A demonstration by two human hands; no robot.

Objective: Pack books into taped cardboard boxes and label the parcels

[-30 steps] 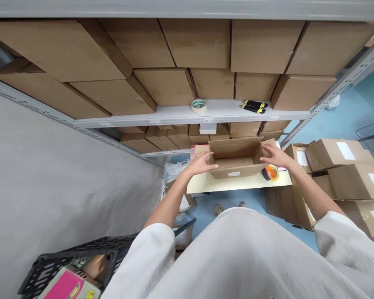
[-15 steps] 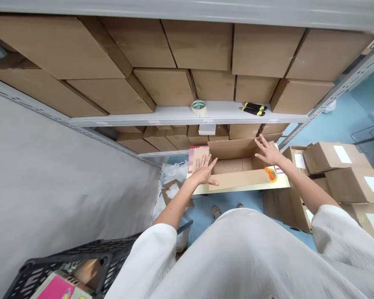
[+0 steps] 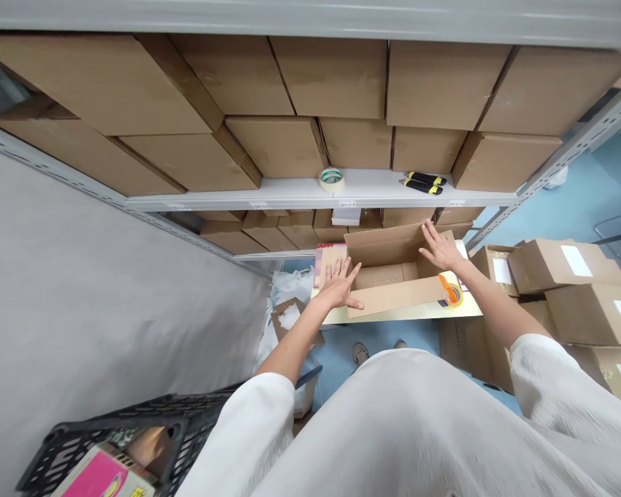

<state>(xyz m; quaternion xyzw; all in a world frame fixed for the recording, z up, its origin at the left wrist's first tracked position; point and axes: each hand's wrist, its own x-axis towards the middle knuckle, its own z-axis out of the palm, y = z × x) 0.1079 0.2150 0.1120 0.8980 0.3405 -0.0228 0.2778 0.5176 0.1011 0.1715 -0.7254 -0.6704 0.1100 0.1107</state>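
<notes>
An open cardboard box (image 3: 386, 275) lies on a small pale table (image 3: 393, 314), its front and back flaps spread outward. My left hand (image 3: 337, 284) rests with spread fingers on the box's left side, thumb over the near flap. At the right end, my right hand (image 3: 439, 247) has its fingers stretched out at the far right corner, near the back flap. Neither hand grasps anything. An orange tape dispenser (image 3: 451, 293) with a clear roll sits at the right end of the near flap.
A metal shelf (image 3: 362, 181) full of cardboard boxes stands ahead, holding a masking tape roll (image 3: 332, 179) and yellow-black utility knives (image 3: 423, 182). Labelled cartons (image 3: 584, 310) are stacked at right. A black crate (image 3: 176, 414) stands at lower left, beside the grey wall (image 3: 108, 290).
My right hand has moved slightly left and its fingers are closer together. The box's right side has shifted a little, with the near flap tilting up toward the right. My left hand stays put.
</notes>
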